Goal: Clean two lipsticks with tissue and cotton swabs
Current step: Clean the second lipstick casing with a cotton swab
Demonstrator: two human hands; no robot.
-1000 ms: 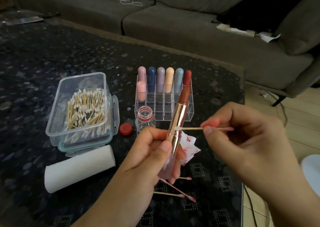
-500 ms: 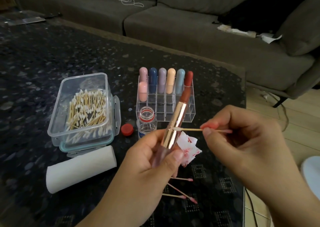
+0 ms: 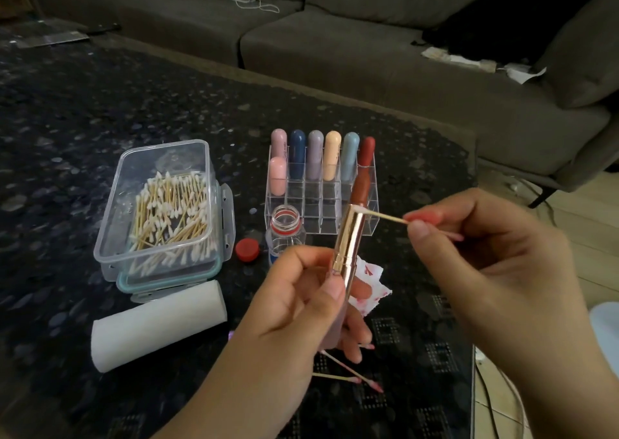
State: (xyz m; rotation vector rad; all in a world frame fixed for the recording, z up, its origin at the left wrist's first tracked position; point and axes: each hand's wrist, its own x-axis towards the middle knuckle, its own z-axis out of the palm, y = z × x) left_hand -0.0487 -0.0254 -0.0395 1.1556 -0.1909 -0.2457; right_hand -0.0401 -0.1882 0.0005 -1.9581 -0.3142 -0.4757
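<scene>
Right fingers pinch a swab, its tip at the gold collar of the lipstick gripped by the left hand above the table. Cleaning appears partway: a stained tissue and used swabs lie below. The lipstick's long axis runs near-upright, bullet up and tilted right.

we found no text we could read; faint print ran down the capsule-shaped lipsticks but stayed too blurred.
</scene>
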